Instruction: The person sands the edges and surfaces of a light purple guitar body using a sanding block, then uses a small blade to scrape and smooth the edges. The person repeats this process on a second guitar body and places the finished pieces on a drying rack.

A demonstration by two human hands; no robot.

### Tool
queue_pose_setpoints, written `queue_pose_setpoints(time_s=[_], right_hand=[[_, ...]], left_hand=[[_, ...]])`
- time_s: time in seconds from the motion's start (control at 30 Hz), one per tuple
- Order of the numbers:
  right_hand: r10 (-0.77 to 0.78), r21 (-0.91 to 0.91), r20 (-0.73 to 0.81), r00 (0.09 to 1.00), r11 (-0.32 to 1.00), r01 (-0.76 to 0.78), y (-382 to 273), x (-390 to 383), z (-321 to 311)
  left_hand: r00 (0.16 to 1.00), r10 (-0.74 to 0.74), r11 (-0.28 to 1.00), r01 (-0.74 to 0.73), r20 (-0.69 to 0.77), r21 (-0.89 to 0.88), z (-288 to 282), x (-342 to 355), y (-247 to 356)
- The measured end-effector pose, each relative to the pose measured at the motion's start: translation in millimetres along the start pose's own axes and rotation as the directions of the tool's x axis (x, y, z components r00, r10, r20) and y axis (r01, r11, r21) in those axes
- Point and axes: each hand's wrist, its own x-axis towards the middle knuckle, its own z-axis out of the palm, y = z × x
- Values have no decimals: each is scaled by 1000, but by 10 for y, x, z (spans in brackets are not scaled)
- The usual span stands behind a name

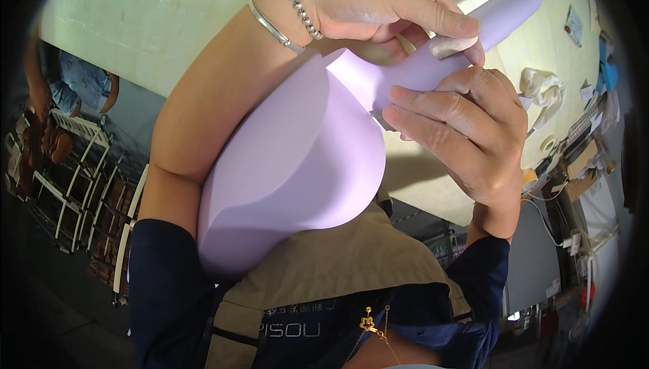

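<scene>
Your lavender guitar-shaped piece (291, 146) is leaning against your apron (345, 254) and the inside of your left arm, wide body toward you, neck (514, 17) running out to the upper right over the pale worktop (135, 17); a couple of dark holes show at the far end. Your left arm wraps around the body's left side, so your left hand (378, 7) comes over the top to the neck: that grip is pinching a small off-white pad (454, 46) under the thumb, right at the neck surface, other fingers partly hidden behind. Beaded bracelet (297, 4) and silver bangle (270, 27) on that wrist. Your right hand (473, 119) is at the neck's near side, fingers bent, two tips by the spot where neck meets body; a small greyish sliver shows under them, too hidden to name, so can't tell if that grip is pinching it or just resting. Past your right hand on the worktop: crumpled white cloth (543, 88), pale tape roll (549, 144), yellow roll (529, 178). Off left, a metal rack (74, 186) carries brown parts, and another person (81, 81) is beside it, partly in view.
</scene>
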Motion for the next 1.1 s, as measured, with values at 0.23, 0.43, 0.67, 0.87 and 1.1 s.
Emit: queue_pose_setpoints(time_s=[0.23,0.43,0.67,0.87,1.1], right_hand=[[-20,18,-11,1000,1000,20,8,6,0],[-65,14,16,998,998,65,58,-29,-19],[-5,94,10,1000,996,4,85,-71,12],[71,51,8,997,996,-71,-24,-45,0],[43,39,-6,999,998,-42,1,-77,23]], left_hand=[[995,-17,999,21,95,-34,-102,74,-33],[996,-76,997,75,-55,-20,64,55,39],[988,27,994,-11,-153,108,-2,76,-96],[995,-25,999,28,-96,30,17,61,-56],[996,-38,999,38,-81,-7,37,40,-20]])
